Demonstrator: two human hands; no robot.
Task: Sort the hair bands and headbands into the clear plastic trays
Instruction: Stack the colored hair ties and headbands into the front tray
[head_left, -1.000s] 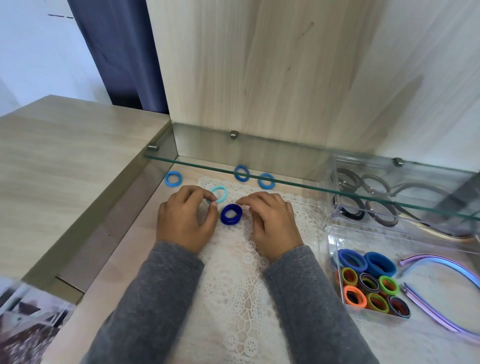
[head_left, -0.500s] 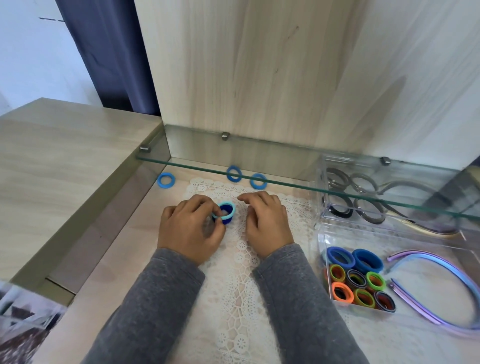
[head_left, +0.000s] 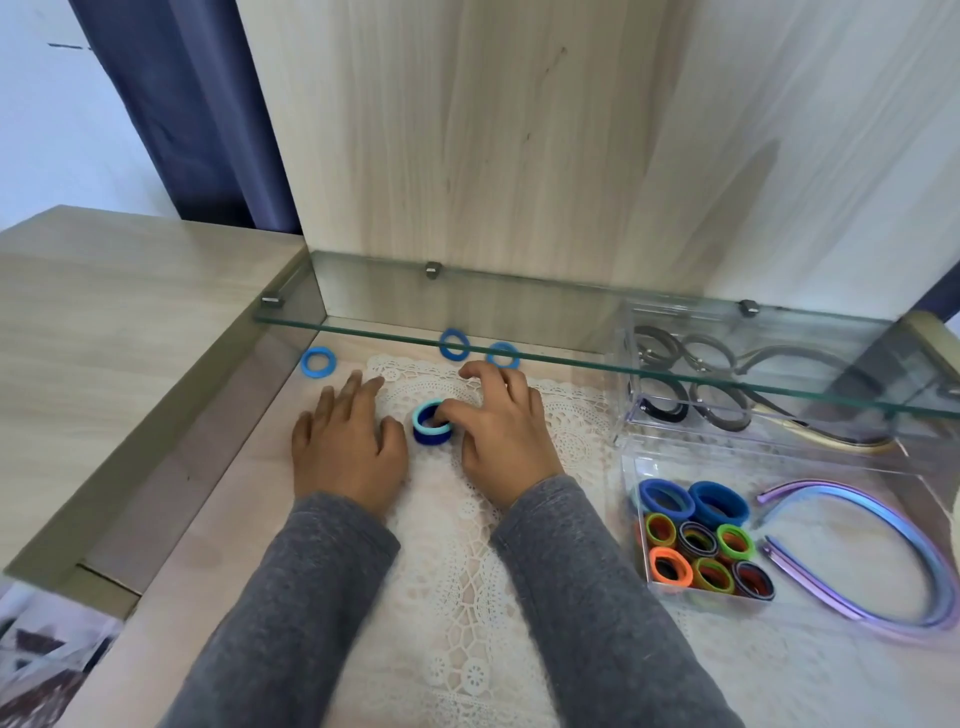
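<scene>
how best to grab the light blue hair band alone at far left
Pinch the near rim, fingers in the hole, thumb outside, coming from the front: the light blue hair band lies flat and the glass shelf hangs close by.

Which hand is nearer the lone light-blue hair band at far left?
Left. The left hand lies flat just right of the light-blue hair band, not touching; the right hand sits farther right, thumb at the stacked hair bands.
</scene>
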